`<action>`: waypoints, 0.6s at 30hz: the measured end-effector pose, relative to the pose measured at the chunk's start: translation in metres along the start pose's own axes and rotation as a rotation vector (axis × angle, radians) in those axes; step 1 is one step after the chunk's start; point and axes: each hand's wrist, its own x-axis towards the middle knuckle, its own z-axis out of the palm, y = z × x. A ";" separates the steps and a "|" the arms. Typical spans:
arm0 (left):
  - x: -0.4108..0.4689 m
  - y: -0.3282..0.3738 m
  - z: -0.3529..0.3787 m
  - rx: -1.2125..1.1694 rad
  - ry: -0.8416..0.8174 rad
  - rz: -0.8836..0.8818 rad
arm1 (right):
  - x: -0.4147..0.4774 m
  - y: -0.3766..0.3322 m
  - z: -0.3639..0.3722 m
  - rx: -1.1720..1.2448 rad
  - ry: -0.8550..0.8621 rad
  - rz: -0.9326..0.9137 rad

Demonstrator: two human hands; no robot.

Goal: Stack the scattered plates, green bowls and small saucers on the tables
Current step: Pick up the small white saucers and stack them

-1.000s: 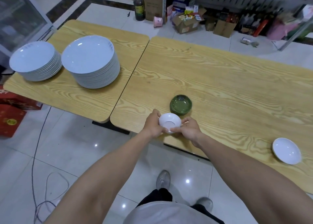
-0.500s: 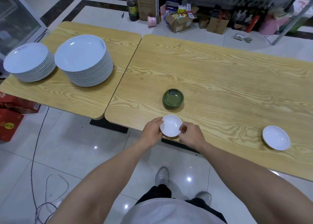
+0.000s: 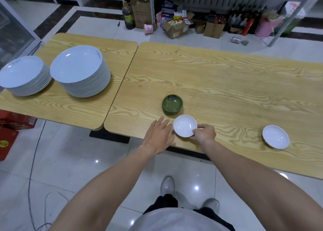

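Right table (image 3: 227, 84): stack of green bowls (image 3: 172, 105) near the front edge; small white saucer (image 3: 185, 126) just in front of it, pinched at its rim by the right hand (image 3: 203, 134). Left hand (image 3: 160, 136) beside the saucer, fingers spread flat, holding nothing. Second saucer (image 3: 275, 136) well to the right. Left table (image 3: 83, 108): two stacks of white plates, the larger (image 3: 80, 71) and the smaller (image 3: 22, 75), side by side.

White saucers (image 3: 185, 126), a dark green bowl (image 3: 172, 105) and pale blue-white plates (image 3: 76, 63) lie on yellow wood-grain tables (image 3: 227, 84).
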 end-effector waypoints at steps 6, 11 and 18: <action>0.024 0.048 -0.018 0.069 -0.018 0.074 | 0.009 -0.012 -0.061 0.231 0.102 0.029; 0.038 0.106 -0.026 0.117 -0.016 0.168 | 0.012 -0.012 -0.128 0.364 0.175 0.000; 0.049 0.193 -0.009 0.143 -0.034 0.238 | 0.019 0.005 -0.224 0.460 0.231 0.017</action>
